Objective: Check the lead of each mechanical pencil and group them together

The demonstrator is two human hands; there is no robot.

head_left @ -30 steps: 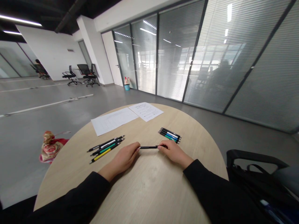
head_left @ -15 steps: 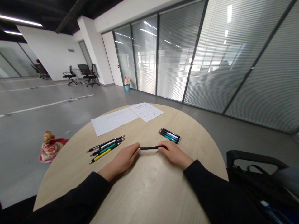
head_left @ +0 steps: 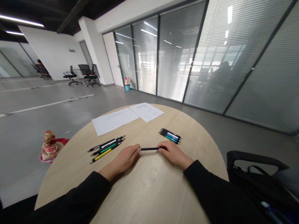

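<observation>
A black pen (head_left: 149,148) lies level just above the round wooden table (head_left: 149,193), held at both ends. My left hand (head_left: 123,159) pinches its left tip with closed fingers. My right hand (head_left: 174,154) grips its right end, fingers curled over it. To the left lies a row of pens (head_left: 106,145) with white, green and yellow barrels. Behind my right hand sits a tight bundle of pens (head_left: 170,135) in black, white, blue and green.
Two white printed sheets (head_left: 115,119) (head_left: 146,111) lie at the table's far side. A black chair with a bag (head_left: 257,177) stands at my right. A red patterned bag (head_left: 50,146) sits on the floor left of the table. Office chairs stand far back.
</observation>
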